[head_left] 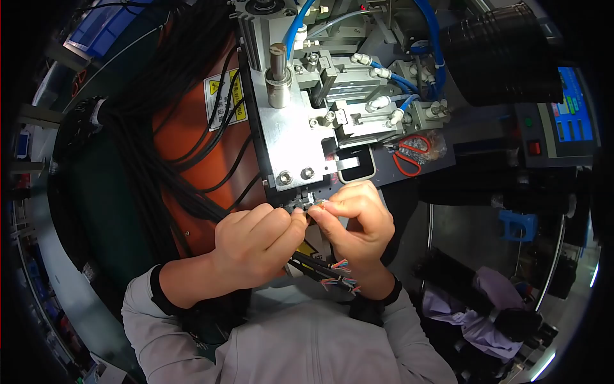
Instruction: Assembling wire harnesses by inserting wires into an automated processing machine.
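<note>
A grey metal machine (300, 121) with blue air hoses (409, 83) filled the workshop view, an orange panel (192, 147) at its left. A thick bundle of black cables (147, 128) ran diagonally from upper left toward the hands. The left hand (256, 246) was closed on 1 cable (313, 265), its long axis slanting down-right, ending in bare coloured wires (339, 281). The right hand (358, 224) pinched a small part, too small to identify, just below the machine's plate.

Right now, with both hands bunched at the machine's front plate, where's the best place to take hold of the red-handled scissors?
Grip the red-handled scissors by their two red loops, coming from the person's right hand side. They lie flat on the dark ledge right of the metal plate; the loops face the person, and the blue air hoses crowd the far side.
</note>
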{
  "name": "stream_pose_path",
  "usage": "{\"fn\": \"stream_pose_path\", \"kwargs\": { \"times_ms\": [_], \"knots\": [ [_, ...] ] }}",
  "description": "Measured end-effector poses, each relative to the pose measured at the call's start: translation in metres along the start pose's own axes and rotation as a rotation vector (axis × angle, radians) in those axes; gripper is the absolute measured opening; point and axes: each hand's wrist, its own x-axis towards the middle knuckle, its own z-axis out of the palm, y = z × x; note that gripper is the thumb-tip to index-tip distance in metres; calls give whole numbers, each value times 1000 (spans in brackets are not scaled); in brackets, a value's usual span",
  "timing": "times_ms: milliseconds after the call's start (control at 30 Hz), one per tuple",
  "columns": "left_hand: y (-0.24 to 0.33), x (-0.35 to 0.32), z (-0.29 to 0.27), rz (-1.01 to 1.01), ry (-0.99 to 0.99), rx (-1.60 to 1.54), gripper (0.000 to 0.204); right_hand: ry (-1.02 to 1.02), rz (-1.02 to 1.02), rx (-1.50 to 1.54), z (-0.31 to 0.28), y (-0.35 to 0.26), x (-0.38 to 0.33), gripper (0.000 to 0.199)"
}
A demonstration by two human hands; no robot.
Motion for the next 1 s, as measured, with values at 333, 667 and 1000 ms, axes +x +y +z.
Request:
{"fn": "stream_pose_path", "kwargs": {
  "times_ms": [333, 667, 1000],
  "knots": [
    [-3, 0, 1, 37, 22, 25, 35, -229, 715, 545, -31, -3, 3, 10],
    [1, -3, 7, 88, -149, 161, 26, -202, 192, -204, -21, 11, -3, 9],
    [0, -5, 7, 133, -16, 96, 30, -330, 836, 575, -40, 17, 6, 12]
  ]
}}
